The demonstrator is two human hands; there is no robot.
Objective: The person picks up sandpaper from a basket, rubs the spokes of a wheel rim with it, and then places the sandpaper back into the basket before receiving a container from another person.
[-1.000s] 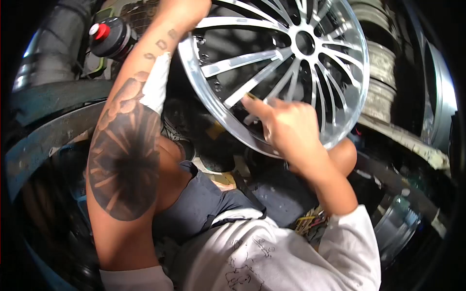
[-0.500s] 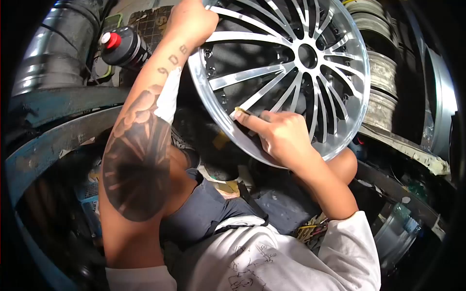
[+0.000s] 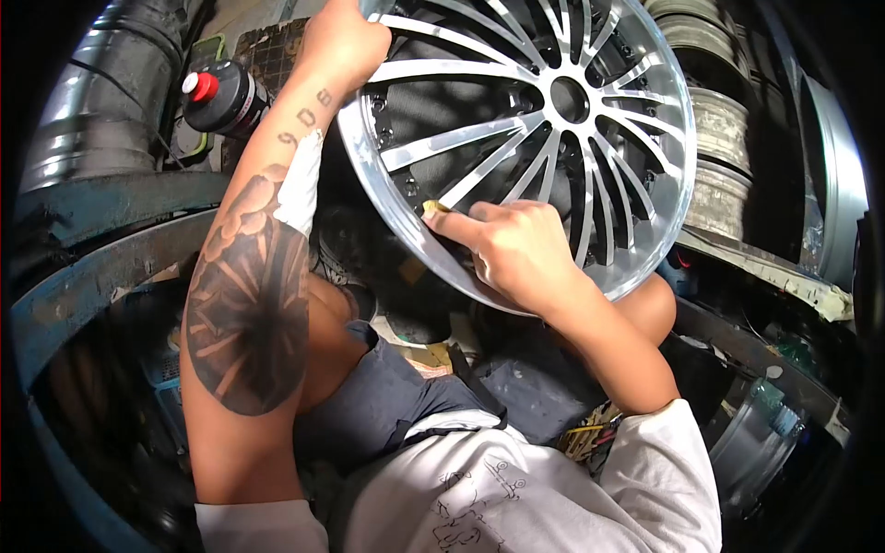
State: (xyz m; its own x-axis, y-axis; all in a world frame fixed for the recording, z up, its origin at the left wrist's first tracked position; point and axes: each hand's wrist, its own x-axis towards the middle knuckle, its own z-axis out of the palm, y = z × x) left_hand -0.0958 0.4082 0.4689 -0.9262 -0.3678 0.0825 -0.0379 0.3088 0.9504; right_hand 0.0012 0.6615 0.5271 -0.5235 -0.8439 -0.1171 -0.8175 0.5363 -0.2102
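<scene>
The left hand is clamped over the upper-left edge of the wheel, holding it tilted on edge above the person's lap. The right hand lies on the wheel's lower face with its fingers curled. Its forefinger is stretched out and presses a small yellow pad against the foot of a spoke, just inside the rim. A red-capped bottle stands just left of the left wrist.

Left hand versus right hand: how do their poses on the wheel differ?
The left hand wraps the upper-left rim of the wheel; the right hand sits lower, at the spoke ends. The left hand grips bare; the right hand presses a small yellowish piece under its forefinger. Both touch the same wheel.
</scene>
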